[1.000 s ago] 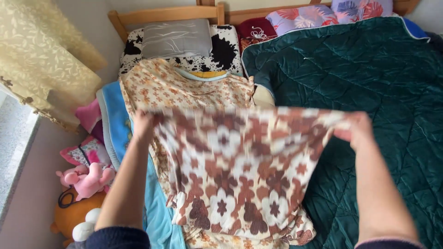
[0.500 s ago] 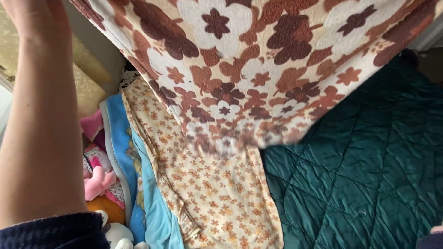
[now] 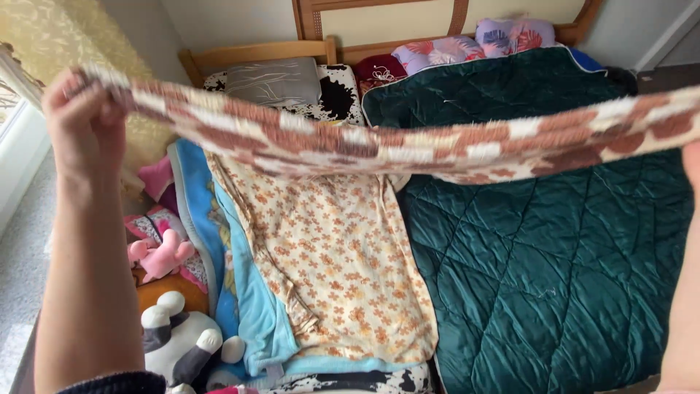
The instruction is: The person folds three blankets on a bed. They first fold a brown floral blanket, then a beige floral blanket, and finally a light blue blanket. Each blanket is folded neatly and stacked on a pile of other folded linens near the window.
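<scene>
I hold a brown and white flowered blanket [image 3: 379, 146] stretched flat in the air across the bed. My left hand [image 3: 82, 120] is raised at the left and grips one corner. My right hand [image 3: 691, 164] shows only as a sliver at the right edge, at the other end of the blanket. Below the blanket lies a cream sheet with small orange flowers [image 3: 332, 255], spread over a light blue blanket [image 3: 251, 314].
A dark green quilted cover [image 3: 547, 241] fills the right side of the bed. Pillows [image 3: 281, 80] lie at the wooden headboard [image 3: 255, 52]. Soft toys [image 3: 175, 343] crowd the gap at the left, beside a yellow curtain [image 3: 58, 36].
The blanket went from hanging in front of me, up over my head, to stretched out level. My hands have spread wider apart.
</scene>
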